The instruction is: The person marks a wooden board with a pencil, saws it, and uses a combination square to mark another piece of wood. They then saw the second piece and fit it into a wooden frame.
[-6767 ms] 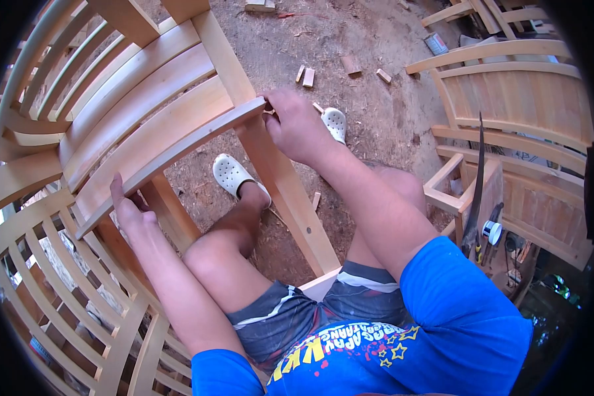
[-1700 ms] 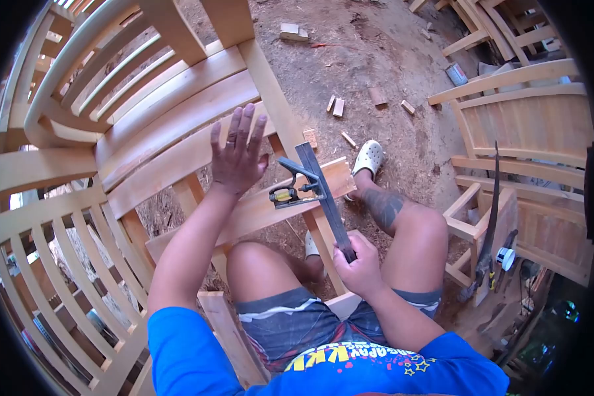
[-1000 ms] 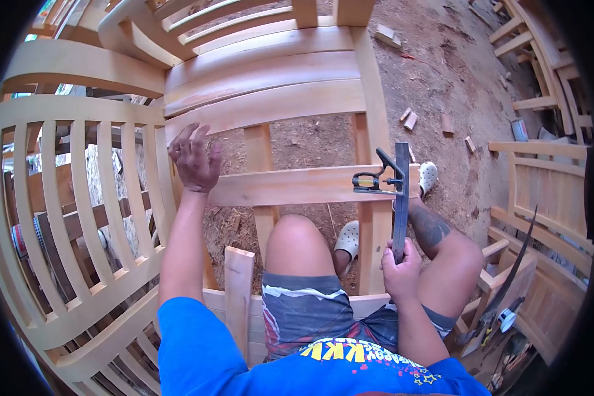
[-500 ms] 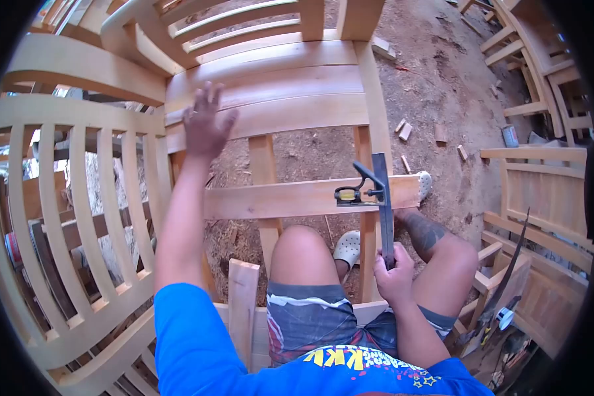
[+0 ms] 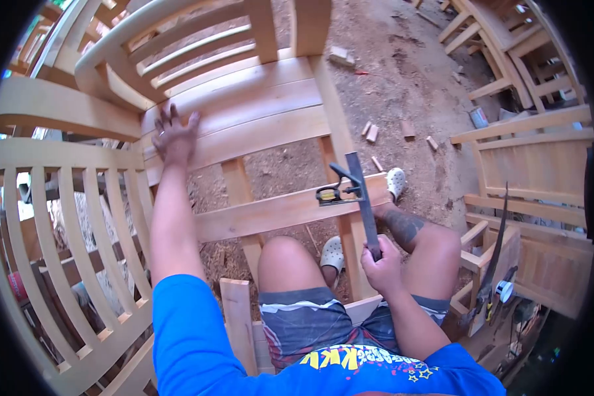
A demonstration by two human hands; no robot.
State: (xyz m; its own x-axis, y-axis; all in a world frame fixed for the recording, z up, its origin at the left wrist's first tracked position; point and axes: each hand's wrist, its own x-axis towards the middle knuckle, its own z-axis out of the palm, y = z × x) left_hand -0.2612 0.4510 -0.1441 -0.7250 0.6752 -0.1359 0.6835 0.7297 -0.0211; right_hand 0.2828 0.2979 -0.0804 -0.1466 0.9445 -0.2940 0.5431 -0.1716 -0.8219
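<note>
Fingers spread, my left hand (image 5: 176, 140) rests on the light wooden seat slats (image 5: 264, 105), near their left end. My right hand (image 5: 383, 266) is closed around the lower end of the blade of a combination square (image 5: 362, 204). The square's head, with a yellow-green vial, points left over a loose board (image 5: 277, 212). That board lies across the bench frame's rails in front of my knees.
A slatted side panel (image 5: 66, 158) stands at the left, and a slatted backrest (image 5: 198, 39) at the top. A short plank (image 5: 238, 323) is beside my thigh. Wood offcuts (image 5: 372, 133) lie on the dirt ground. More furniture frames, a saw (image 5: 498, 251) and a can (image 5: 478, 117) are at the right.
The view has turned and shifted, so the bench slats appear lower left and more tilted. My left hand stays at the slats' left end, and my right hand still holds the square.
</note>
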